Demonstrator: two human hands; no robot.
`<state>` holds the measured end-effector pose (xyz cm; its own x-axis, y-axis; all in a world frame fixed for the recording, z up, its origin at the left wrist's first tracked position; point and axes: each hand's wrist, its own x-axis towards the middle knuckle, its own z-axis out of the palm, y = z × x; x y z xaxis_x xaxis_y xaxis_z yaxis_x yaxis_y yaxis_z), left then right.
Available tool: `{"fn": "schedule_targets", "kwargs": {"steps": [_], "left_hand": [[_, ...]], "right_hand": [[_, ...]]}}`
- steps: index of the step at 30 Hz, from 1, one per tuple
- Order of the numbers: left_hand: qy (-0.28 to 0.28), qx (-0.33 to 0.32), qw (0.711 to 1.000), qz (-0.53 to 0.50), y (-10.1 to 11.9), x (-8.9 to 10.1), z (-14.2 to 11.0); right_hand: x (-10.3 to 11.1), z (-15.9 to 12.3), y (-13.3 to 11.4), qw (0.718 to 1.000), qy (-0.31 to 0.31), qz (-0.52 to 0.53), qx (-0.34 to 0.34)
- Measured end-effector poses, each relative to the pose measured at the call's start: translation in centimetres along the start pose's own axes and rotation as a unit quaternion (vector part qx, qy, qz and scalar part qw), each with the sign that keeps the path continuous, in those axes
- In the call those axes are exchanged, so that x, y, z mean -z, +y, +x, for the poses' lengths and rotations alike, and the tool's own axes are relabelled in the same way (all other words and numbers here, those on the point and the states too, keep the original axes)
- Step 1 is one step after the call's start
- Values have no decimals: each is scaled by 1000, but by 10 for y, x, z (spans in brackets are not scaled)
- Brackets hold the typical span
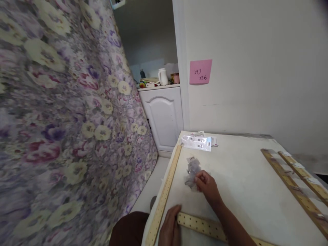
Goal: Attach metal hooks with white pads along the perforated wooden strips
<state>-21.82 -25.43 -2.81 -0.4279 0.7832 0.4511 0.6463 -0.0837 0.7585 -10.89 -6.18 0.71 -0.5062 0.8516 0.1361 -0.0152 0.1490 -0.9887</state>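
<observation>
My right hand (206, 186) rests on the white table (243, 177), its fingers curled on a small clear plastic bag (192, 169) of small metal parts. Near the table's front edge my left hand (170, 227) presses on the end of a wooden perforated strip (205, 226). This strip meets a longer wooden perforated strip (166, 191) that lies along the table's left edge.
A clear packet of hardware (197, 141) lies at the table's far left corner. Two more wooden strips (294, 186) lie at the right. A pink note (200, 71) sticks on the wall. A floral cloth (64, 119) hangs at left. A white cabinet (164, 114) stands behind.
</observation>
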Motion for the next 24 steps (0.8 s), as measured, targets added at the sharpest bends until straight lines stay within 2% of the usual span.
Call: {"fn": "schedule_targets", "kwargs": {"steps": [3,8,11,18,24], "left_hand": [[-17,18,1000,10,4,2,0],[-4,58,998,16,13,2,-4],[11,66,997,33,15,2,-8],[49,42,992,106,10,3,-24],[51,55,992,104,19,2,-21]], "right_hand": [[-4,-7,-1,997,-55,38,-28],[-18,-29,5,984,-156,55,-62],[-24,-40,13,978,-195,40,-63],[-29,-45,21,976,-209,-11,-63],[-30,-45,20,979,-188,-32,-72]]}}
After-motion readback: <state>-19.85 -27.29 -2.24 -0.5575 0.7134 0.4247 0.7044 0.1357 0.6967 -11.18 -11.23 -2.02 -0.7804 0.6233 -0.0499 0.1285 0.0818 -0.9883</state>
